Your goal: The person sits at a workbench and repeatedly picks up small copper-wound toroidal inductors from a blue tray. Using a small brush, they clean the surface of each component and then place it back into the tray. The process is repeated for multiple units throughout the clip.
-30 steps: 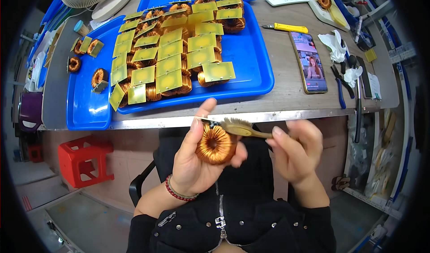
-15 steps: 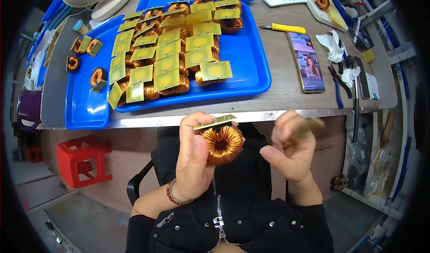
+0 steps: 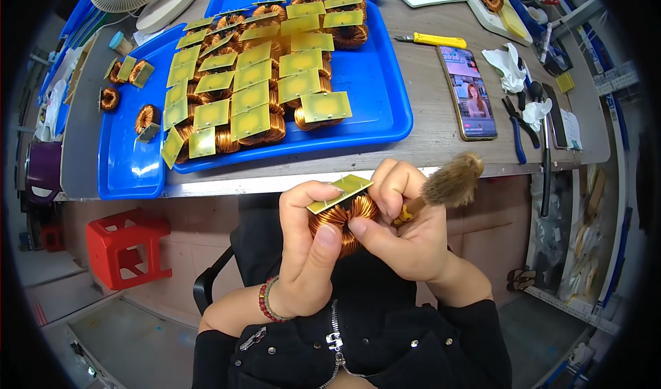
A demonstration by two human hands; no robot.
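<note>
My left hand (image 3: 301,261) is closed round a copper-wound toroidal coil (image 3: 332,222) in front of the bench edge. On top of this coil sits a small yellow-green board (image 3: 342,192) with short metal pins, tilted up toward the right. My right hand (image 3: 416,241) grips a bristle brush (image 3: 451,182), its brown bristles pointing up and right, away from the coil. The right thumb and fingertips also touch the coil's right side. Part of the brush handle is hidden in the fingers.
Beyond the bench edge, a blue tray (image 3: 385,113) carries several rows of coils topped with boards. Another blue tray (image 3: 134,169) holds a coil at left. A phone (image 3: 468,93), a yellow cutter (image 3: 434,40) and pliers (image 3: 518,134) lie right. A red stool (image 3: 127,248) stands below.
My right hand has moved left to the coil, bringing the brush, which was blurred before, into clear view. The coil and its board have tilted in my left hand.
</note>
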